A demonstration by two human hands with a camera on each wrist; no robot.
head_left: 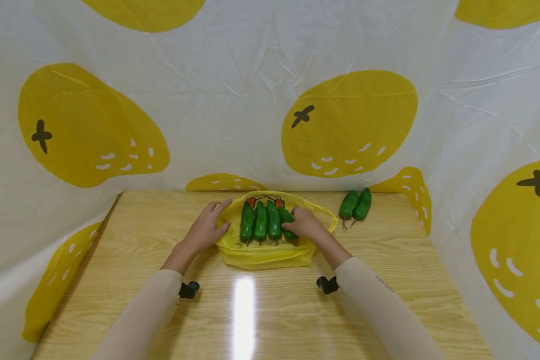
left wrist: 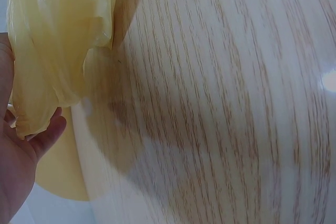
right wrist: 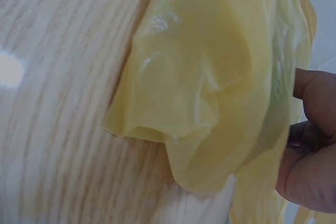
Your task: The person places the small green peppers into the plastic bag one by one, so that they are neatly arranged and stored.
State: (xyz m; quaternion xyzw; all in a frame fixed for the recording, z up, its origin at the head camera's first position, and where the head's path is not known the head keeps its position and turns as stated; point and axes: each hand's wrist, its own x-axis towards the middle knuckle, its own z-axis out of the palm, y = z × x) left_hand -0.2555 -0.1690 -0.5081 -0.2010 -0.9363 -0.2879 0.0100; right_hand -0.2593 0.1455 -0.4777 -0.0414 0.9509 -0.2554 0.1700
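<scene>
A yellow plastic bag (head_left: pixel 265 257) lies wide-mouthed on the table, with several green peppers (head_left: pixel 260 222) side by side inside it, stems toward me. At the bag's left edge is my left hand (head_left: pixel 205 227), its thumb and fingers spread apart and touching the plastic. The left wrist view shows this hand (left wrist: pixel 18 166) beside hanging bag film (left wrist: pixel 58 40). My right hand (head_left: pixel 305 223) reaches over the bag's right side and holds the rightmost pepper (head_left: pixel 286 217). Bag film (right wrist: pixel 210 77) partly hides the right hand (right wrist: pixel 315 140) in the right wrist view.
Two more green peppers (head_left: pixel 355 205) lie on the wooden table (head_left: pixel 387 270) at the back right. A white cloth with yellow fruit prints (head_left: pixel 234 100) hangs behind the table and along both sides.
</scene>
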